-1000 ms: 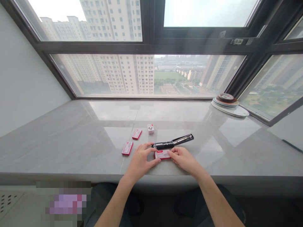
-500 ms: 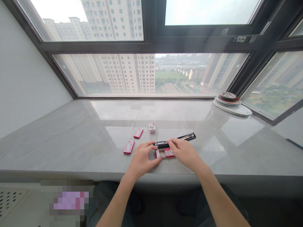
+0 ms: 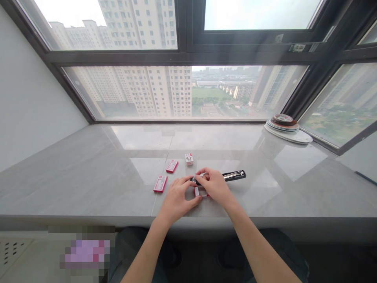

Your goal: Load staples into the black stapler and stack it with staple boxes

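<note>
A black and silver stapler (image 3: pixel 235 175) lies opened out on the grey stone sill, its long arm pointing right. My left hand (image 3: pixel 177 197) is curled around its left end, fingers against the stapler and thumb lower down by a small red and white box (image 3: pixel 196 192). My right hand (image 3: pixel 214 188) is over the stapler's middle, its fingertips pinched at the metal part near the left end. What lies between those fingertips is hidden. Most of the box's right side is covered by my right hand.
Two red and white staple boxes (image 3: pixel 160 184) lie flat to the left of my hands. Behind them stands a small white box (image 3: pixel 189 159). Stacked plates (image 3: pixel 287 133) sit by the window at the far right. The sill's front edge (image 3: pixel 265 218) runs below my forearms.
My right hand has moved left along the stapler to its left end. The stapler's long arm has swung slightly towards me. My left hand has stayed nearly in place.
</note>
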Available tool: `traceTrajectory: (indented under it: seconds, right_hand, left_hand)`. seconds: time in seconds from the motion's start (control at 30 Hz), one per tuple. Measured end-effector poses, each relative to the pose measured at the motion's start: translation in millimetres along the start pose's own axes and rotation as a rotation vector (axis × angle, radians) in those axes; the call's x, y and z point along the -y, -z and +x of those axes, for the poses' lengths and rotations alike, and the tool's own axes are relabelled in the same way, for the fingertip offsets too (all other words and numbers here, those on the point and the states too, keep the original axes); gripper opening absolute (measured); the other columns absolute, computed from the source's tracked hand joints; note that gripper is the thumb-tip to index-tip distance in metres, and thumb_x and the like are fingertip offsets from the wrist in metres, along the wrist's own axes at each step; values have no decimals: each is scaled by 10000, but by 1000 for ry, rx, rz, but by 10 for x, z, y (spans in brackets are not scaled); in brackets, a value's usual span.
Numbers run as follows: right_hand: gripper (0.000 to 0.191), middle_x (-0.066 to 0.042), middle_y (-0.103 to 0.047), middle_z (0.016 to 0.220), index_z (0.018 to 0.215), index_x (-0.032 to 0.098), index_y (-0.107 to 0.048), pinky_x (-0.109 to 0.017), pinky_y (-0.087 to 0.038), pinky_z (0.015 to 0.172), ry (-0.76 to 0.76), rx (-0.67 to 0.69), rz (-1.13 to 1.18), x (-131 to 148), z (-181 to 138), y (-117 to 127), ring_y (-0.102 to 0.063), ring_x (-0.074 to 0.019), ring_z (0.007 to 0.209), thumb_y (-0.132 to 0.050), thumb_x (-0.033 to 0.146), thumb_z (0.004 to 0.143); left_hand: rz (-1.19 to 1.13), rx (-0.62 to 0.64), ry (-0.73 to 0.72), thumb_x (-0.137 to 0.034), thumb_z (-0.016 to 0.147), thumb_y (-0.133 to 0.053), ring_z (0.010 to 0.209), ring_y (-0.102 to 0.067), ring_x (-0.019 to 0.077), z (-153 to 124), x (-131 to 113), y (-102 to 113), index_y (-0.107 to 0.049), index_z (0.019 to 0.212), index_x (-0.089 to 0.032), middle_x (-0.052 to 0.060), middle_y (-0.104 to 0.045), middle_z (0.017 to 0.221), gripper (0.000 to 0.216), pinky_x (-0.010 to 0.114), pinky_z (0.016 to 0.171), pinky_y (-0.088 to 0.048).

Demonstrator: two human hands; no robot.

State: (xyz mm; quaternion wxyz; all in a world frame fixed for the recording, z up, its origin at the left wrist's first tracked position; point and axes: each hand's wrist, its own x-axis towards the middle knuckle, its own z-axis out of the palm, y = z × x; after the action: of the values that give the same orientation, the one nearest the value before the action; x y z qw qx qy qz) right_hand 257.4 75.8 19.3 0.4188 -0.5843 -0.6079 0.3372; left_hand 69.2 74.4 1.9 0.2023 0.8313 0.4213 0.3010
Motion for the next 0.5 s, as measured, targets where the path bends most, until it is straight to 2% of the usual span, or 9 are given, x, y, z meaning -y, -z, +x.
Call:
traceTrajectory:
  seconds: [0.13, 0.27, 0.37, 0.5]
  right_hand:
    - [189, 66, -506, 577, 967, 224, -669, -252, -341, 584, 150, 5, -123, 185, -54, 75, -466, -122, 556, -575, 388, 978]
    - [130, 50, -577, 616, 919, 234, -679, -267, -286, 586, 229, 174, -322, 299, -190, 238, -488, -127, 590, -596, 322, 967]
    - [96, 32, -636, 674, 844, 228, -689, -270, -269, 604, 249, 259, -450, 264, -258, 287, -522, -131, 637, -626, 230, 917]
    - [89, 25, -637, 684, 850, 222, -700, -268, -268, 600, 217, 296, -479, 155, -284, 288, -524, -136, 646, -627, 213, 902]
  left_hand:
    - [-24, 2, -15, -363, 851, -775, 1301, -572, 277, 4, -9, 13, -710, 1114, -335, -5, -607, 1434, 272, 468, 1135, -444]
    - [-19, 4, -6, -371, 850, -775, 1320, -556, 282, 1, -13, 11, -708, 1128, -335, 0, -608, 1426, 288, 471, 1141, -432]
    - [-6, 5, 9, -350, 855, -762, 1311, -561, 279, -3, -12, 8, -715, 1099, -339, -12, -605, 1428, 248, 474, 1141, -426]
    - [-18, 2, 19, -343, 853, -761, 1304, -566, 275, -3, -6, 6, -715, 1075, -335, -17, -604, 1429, 227, 467, 1138, -430]
